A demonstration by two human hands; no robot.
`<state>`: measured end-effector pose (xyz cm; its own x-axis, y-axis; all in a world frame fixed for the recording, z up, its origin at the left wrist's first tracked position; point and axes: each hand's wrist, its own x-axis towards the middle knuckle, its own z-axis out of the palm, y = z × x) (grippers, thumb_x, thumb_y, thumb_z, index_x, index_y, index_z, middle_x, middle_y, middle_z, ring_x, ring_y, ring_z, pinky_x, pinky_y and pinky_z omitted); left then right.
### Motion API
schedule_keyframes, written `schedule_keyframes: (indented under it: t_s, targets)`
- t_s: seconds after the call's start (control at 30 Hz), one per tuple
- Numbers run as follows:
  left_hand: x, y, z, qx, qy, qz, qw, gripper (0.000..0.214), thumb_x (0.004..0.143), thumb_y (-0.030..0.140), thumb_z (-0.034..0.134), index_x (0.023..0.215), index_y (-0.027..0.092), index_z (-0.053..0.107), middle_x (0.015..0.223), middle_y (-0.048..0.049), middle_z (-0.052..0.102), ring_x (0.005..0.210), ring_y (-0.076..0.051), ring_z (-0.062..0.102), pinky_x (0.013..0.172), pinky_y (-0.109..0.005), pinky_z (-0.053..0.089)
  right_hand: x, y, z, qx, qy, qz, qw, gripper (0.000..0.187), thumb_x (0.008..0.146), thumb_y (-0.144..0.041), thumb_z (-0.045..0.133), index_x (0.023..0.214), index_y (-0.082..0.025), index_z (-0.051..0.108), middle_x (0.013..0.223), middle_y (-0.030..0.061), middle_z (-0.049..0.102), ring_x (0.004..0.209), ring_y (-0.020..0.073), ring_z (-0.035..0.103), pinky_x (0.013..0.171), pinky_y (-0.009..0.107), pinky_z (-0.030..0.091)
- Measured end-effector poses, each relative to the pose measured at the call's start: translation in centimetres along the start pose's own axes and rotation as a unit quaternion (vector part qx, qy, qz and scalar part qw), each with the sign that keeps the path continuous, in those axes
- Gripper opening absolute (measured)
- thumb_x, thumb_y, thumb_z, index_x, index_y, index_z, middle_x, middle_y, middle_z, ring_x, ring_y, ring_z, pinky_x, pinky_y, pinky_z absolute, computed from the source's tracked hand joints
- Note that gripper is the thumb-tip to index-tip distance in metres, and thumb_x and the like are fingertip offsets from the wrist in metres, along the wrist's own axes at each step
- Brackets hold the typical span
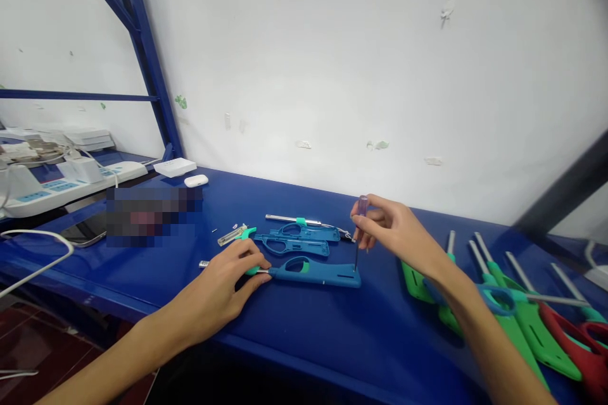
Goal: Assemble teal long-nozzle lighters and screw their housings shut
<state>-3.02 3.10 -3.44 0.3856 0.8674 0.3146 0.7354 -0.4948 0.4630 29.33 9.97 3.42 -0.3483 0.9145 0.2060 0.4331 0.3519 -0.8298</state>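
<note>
A blue long-necked lighter (316, 272) lies flat on the blue table. My left hand (237, 272) pinches its neck close to the body. In my right hand (380, 221) is a screwdriver (362, 205) with a clear purplish handle, held upright. Its tip meets the lighter's right end, at or very near the surface; whether a screw sits there is too small to tell. Just behind lie two blue lighter casing halves (304, 245), a metal lighter tube (292, 219) with wires, and a small clear fuel tank (232, 235).
Several green lighters (517, 329) and red lighters (577, 342) are heaped at the right under my forearm. At the left are a phone (85, 228), a white earbud case (196, 181), a white box (175, 167) and a power strip (71, 190). A wall stands behind the table.
</note>
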Motion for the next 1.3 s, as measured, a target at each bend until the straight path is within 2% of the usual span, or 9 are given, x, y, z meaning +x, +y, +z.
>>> schedule_keyframes:
  t_s: [0.8, 1.3]
  targets:
    - [0.0, -0.07, 0.04, -0.007, 0.0, 0.0, 1.0, 0.02, 0.108, 0.035, 0.055, 0.105, 0.027, 0.073, 0.112, -0.0036, 0.066, 0.104, -0.024, 0.068, 0.095, -0.037, 0.055, -0.01, -0.05, 0.24, -0.015, 0.031, -0.002, 0.999, 0.028, 0.095, -0.051, 0.064, 0.098, -0.023, 0.061, 0.074, 0.004, 0.076, 0.064, 0.0231, 0.075, 0.065, 0.037, 0.06]
    - [-0.04, -0.09, 0.0, -0.007, 0.006, 0.001, 1.0, 0.019, 0.108, 0.035, 0.056, 0.105, 0.027, 0.073, 0.112, -0.0035, 0.067, 0.104, -0.024, 0.069, 0.094, -0.037, 0.057, -0.02, 0.28, 0.13, -0.015, 0.019, -0.006, 1.0, 0.027, 0.099, -0.049, 0.062, 0.097, -0.023, 0.061, 0.075, 0.0031, 0.075, 0.065, 0.0213, 0.074, 0.065, 0.036, 0.06]
